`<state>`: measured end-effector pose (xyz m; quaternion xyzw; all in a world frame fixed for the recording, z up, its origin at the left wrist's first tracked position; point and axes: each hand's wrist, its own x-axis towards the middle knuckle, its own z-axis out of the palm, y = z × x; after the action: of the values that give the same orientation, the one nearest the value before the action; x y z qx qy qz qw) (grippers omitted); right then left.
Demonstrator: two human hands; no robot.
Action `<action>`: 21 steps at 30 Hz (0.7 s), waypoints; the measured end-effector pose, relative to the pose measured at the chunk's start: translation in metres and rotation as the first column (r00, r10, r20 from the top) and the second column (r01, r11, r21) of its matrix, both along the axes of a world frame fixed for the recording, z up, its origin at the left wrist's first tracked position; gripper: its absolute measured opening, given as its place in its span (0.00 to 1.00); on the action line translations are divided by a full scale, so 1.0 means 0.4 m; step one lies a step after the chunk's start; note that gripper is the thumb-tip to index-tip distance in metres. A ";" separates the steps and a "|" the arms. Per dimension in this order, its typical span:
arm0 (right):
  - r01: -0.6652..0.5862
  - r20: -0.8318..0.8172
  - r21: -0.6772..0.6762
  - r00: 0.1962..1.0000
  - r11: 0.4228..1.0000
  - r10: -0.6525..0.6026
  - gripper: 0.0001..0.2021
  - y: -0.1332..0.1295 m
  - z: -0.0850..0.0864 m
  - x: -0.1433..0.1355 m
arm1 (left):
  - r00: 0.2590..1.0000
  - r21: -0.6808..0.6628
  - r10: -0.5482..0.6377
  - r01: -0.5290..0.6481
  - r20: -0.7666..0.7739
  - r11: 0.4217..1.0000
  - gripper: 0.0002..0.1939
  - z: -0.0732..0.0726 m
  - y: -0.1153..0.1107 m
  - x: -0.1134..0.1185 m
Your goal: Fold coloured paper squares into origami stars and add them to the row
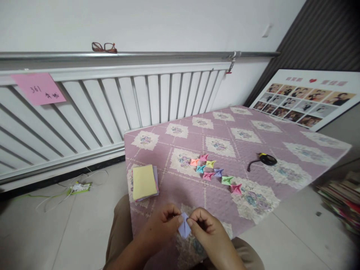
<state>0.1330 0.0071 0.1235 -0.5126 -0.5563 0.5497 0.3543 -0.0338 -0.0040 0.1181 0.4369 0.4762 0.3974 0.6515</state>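
Note:
Between my two hands is a small folded lavender paper (184, 229), diamond-shaped with a slit down its middle. My left hand (165, 223) pinches its left edge between thumb and forefinger. On the opposite edge, my right hand (206, 227) grips the paper the same way. Beyond the hands, several small folded paper pieces (208, 176) in pink, orange, yellow, blue, purple and green lie in two slanting rows. A stack of square paper sheets (144, 182), yellow on top, rests at the table's left edge.
The table (180, 144) has a purple flowered cloth. A black and yellow tape measure (268, 159) lies to the right. Behind stand a white radiator (165, 95) and a photo board (303, 98). Glasses (104, 47) sit on the pipe. A power strip (80, 188) lies on the floor.

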 end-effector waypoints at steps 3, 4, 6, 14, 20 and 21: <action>-0.092 -0.115 -0.122 0.990 0.988 0.078 0.18 -0.001 -0.003 0.011 | 0.998 -0.005 -0.036 0.036 0.046 0.999 0.15 -0.005 0.000 -0.003; -0.117 -0.163 -0.166 0.982 0.979 0.090 0.19 -0.001 -0.007 0.014 | 0.998 -0.007 -0.042 0.042 0.050 0.999 0.16 -0.007 -0.001 -0.004; -0.145 -0.246 -0.245 0.966 0.959 0.083 0.20 -0.004 -0.014 0.018 | 0.998 -0.018 -0.043 0.044 0.042 0.999 0.15 -0.011 -0.002 -0.003; -0.146 -0.298 -0.295 0.953 0.944 0.054 0.22 -0.008 -0.021 0.016 | 0.994 0.028 0.029 -0.026 -0.110 0.999 0.05 -0.003 -0.005 0.013; -0.018 -0.077 -0.063 0.997 0.998 0.013 0.19 0.001 -0.013 0.004 | 0.975 0.111 0.094 -0.073 -0.203 0.991 0.04 -0.002 -0.014 0.023; 0.012 -0.051 -0.021 0.999 1.000 -0.013 0.18 0.000 -0.011 0.001 | 0.975 0.125 0.103 -0.080 -0.196 0.989 0.04 -0.004 -0.015 0.024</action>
<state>0.1335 0.0070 0.1193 -0.5058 -0.5381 0.5661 0.3663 -0.0242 -0.0101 0.1166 0.4899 0.5354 0.4077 0.5541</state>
